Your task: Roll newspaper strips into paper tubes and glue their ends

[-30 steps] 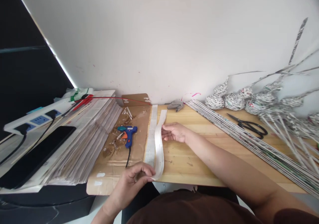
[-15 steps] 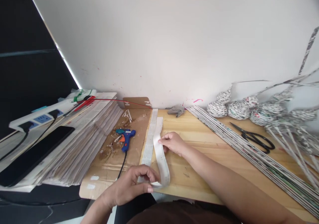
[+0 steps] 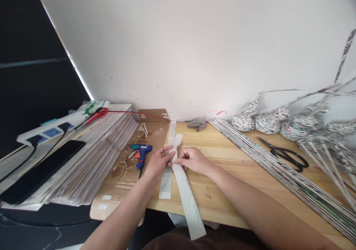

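A long white paper strip (image 3: 187, 198) hangs toward me over the table's front edge. Its middle is pinched by my right hand (image 3: 192, 160), thumb and index finger together on its right edge. My left hand (image 3: 161, 160) is at the strip's left edge, level with the right one, fingertips closed on the paper. Beneath and to the left, another printed paper strip (image 3: 166, 185) lies flat along the border of the brown cardboard (image 3: 122, 185). The upper end of the held strip curls slightly above my hands.
A blue glue gun (image 3: 142, 156) rests on the cardboard. Left are a newspaper stack (image 3: 91, 168), a black phone (image 3: 41, 172) and a power strip (image 3: 51, 131). Rolled paper sticks (image 3: 267, 161), black scissors (image 3: 286, 155), woven paper pieces (image 3: 267, 123) and a grey cloth-like item (image 3: 196, 123) lie rightward.
My left hand has moved up from the table's front edge to beside my right hand. The strip's near end, curled before, now hangs down over the edge. My right hand has barely moved.
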{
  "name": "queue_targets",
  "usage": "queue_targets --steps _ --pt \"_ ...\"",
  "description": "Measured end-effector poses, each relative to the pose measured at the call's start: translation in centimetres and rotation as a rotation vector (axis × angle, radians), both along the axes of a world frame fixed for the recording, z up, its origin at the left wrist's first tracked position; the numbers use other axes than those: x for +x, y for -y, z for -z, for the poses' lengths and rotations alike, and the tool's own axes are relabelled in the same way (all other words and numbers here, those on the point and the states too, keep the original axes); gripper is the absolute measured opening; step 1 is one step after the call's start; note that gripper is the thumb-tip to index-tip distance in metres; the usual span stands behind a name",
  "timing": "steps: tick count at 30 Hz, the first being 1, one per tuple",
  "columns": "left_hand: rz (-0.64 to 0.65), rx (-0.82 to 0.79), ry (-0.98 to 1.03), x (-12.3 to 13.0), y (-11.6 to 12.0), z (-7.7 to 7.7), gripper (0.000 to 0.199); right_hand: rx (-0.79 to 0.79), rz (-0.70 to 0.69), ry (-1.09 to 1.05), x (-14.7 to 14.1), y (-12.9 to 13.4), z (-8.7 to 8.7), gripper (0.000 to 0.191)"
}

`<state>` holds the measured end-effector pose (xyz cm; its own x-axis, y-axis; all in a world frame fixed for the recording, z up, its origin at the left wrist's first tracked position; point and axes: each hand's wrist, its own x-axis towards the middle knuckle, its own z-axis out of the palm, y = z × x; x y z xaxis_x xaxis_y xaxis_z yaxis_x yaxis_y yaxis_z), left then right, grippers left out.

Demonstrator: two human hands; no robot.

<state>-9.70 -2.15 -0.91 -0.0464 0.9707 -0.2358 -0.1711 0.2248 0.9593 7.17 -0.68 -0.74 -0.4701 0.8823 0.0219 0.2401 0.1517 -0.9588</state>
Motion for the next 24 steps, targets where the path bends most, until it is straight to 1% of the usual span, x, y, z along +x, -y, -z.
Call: queue_targets --steps 1,3,5,7,8,9,10,11,13,15,20,24 --pt "-0.014 0.025 0.026 0.1 -0.5 0.3 0.049 0.062 0.004 0.045 0.3 -0.3 0.0 0.033" --pt "-0.031 0.079 0.048 0.3 -1.1 0.8 0.046 0.204 0.095 0.145 1.1 -1.5 -0.2 0.038" --pt "-0.025 0.14 0.043 0.4 -1.2 1.2 0.043 0.33 0.272 0.243 2.2 -3.5 -0.5 0.039" --pt "-0.003 0.197 0.037 0.4 -1.0 1.3 0.04 0.481 0.462 0.337 3.4 -6.2 -0.7 0.029" --pt "0.01 0.216 0.037 0.4 -0.9 1.3 0.039 0.555 0.528 0.407 3.9 -7.6 -0.8 0.029" --pt "0.018 0.226 0.04 0.4 -0.8 1.3 0.038 0.584 0.564 0.509 4.4 -9.0 -0.8 0.034" --pt "0.023 0.232 0.046 0.4 -0.7 1.3 0.038 0.567 0.568 0.634 4.7 -10.2 -0.8 0.042" --pt "0.025 0.236 0.055 0.4 -0.7 1.2 0.037 0.538 0.519 0.754 5.0 -11.3 -0.7 0.043" --pt "0.026 0.248 0.083 0.3 -0.8 1.2 0.035 0.504 0.447 0.842 5.1 -12.8 -0.5 0.033" --pt "0.03 0.259 0.123 0.2 -1.0 1.2 0.036 0.49 0.403 0.875 4.8 -13.8 -0.4 0.028" --pt "0.041 0.265 0.203 0.1 -1.5 1.1 0.049 0.459 0.356 0.959 4.2 -14.9 -0.8 0.032" --pt "0.053 0.272 0.231 0.1 -1.6 0.9 0.052 0.431 0.364 1.001 4.3 -14.4 -1.1 0.046"
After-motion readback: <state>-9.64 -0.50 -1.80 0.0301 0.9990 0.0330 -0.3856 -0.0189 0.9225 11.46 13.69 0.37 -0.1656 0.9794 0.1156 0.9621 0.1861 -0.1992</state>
